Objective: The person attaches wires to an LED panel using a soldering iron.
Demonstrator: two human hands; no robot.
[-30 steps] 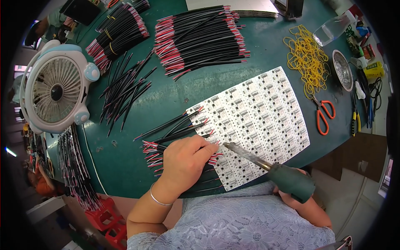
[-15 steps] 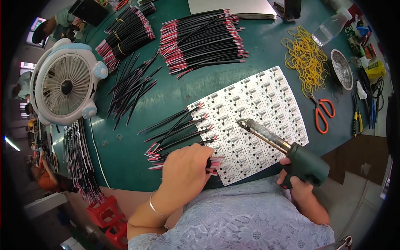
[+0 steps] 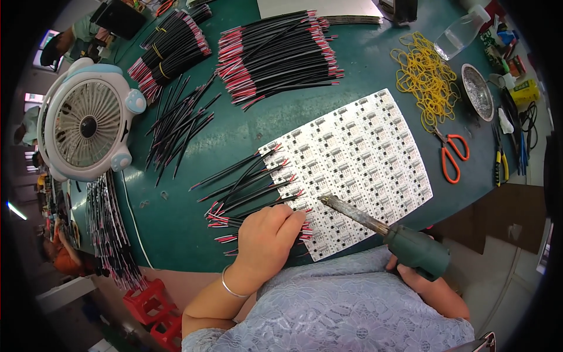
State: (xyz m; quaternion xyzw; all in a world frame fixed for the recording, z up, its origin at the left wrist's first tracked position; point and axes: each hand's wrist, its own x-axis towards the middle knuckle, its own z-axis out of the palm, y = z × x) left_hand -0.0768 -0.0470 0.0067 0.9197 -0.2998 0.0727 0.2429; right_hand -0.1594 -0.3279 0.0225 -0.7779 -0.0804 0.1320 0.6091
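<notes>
A white sheet of small circuit boards [image 3: 375, 152] lies on the green table in front of me. My left hand [image 3: 267, 240] is closed at its lower left edge, holding black cable pieces whose red and white stripped ends [image 3: 306, 230] poke out beside the fingers. Several black cables [image 3: 226, 172] stick out leftward from that edge, their red and white tips at the board pads. My right hand [image 3: 415, 274] grips a soldering iron [image 3: 417, 252] with a dark green body, partly hiding the fingers. The iron's tip points left, over the boards near my left hand; whether it touches cannot be told.
Bundled black cables [image 3: 287, 56] and a loose pile [image 3: 179, 129] lie further back. A white fan [image 3: 120, 105] stands left. To the right are yellow rubber bands [image 3: 423, 76], a metal bowl [image 3: 478, 92], orange-handled scissors [image 3: 450, 161], pliers [image 3: 498, 164] and a clear bottle [image 3: 460, 35].
The soldering iron has moved left and down, bringing its tip closer to my left hand. My left hand has shifted slightly, still closed on the cables.
</notes>
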